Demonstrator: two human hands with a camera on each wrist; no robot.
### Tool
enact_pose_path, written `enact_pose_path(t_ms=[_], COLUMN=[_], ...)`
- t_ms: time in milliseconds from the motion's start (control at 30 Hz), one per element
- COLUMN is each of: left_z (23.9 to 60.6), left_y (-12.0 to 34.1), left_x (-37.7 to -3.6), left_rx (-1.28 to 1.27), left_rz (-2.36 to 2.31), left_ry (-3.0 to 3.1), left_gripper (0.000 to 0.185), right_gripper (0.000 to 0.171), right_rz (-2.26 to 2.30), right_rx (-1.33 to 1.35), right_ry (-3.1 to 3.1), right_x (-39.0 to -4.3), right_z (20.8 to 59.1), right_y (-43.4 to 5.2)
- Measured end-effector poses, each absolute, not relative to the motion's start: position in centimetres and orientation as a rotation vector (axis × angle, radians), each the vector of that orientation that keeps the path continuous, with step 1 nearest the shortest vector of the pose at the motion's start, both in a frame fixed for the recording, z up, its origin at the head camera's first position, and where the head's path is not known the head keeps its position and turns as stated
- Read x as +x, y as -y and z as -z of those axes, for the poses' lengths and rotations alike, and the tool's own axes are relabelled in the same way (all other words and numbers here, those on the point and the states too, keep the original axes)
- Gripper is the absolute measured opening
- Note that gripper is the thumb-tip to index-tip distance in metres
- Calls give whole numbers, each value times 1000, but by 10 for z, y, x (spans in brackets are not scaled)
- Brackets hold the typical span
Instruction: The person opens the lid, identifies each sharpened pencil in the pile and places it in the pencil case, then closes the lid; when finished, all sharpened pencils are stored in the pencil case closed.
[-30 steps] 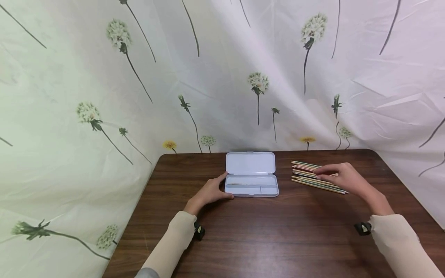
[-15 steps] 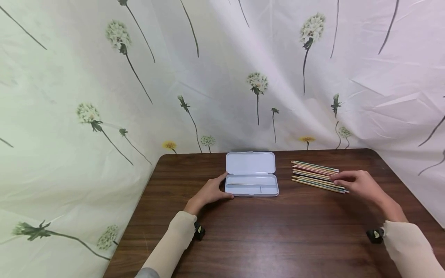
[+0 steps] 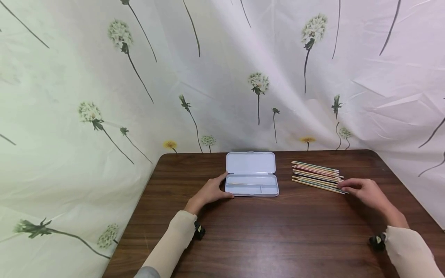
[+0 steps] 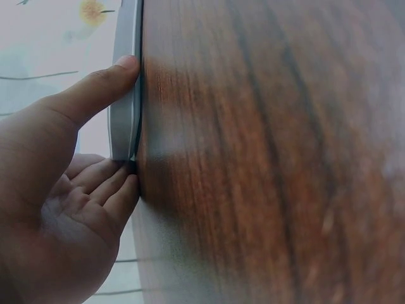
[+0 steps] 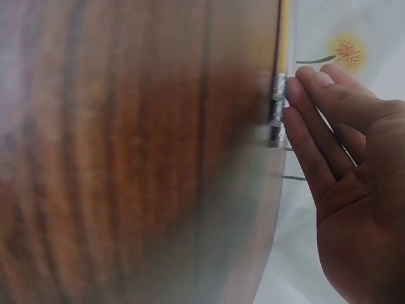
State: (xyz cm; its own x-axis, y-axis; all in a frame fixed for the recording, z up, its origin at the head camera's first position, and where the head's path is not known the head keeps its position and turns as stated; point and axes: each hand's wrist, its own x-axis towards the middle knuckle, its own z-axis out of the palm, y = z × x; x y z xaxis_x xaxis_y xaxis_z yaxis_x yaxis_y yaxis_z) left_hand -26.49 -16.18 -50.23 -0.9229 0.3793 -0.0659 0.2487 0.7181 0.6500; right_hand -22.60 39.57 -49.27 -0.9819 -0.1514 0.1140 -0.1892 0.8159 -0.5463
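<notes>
A pale blue pencil case (image 3: 250, 163) lies with its lid folded back on the table. My left hand (image 3: 208, 192) holds the left end of its base, thumb at the front edge and fingers round the far corner. One thin pencil (image 3: 240, 184) lies inside along the divider. To the right, a loose row of several pencils (image 3: 314, 175) lies side by side, slightly slanted. My right hand (image 3: 365, 193) is at their near right ends. In the right wrist view its fairly straight fingers (image 5: 310, 130) come right up to the metal-banded pencil ends (image 5: 277, 104).
The dark wood table (image 3: 264, 235) has rounded far corners. A white cloth with printed dandelions (image 3: 222, 77) hangs behind its back edge and at the sides. Dark wrist cameras (image 3: 377, 242) are strapped below both hands.
My right hand has drawn back from over the pencils to the right and toward me, down to their right ends. More of the pencils shows. The left hand and the case have stayed put.
</notes>
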Motion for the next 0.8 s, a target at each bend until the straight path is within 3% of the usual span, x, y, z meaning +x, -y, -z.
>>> enact_pose_path(t_ms=[800], left_z=[504], left_y=[164], left_x=[-266], left_rx=[508], left_rz=[-1002], left_ry=[-2714], left_gripper=[106], right_gripper=[15], right_rz=[-770], right_rx=[274], right_ry=[2884], right_x=[-231], right_z=[511], right_y=[-395])
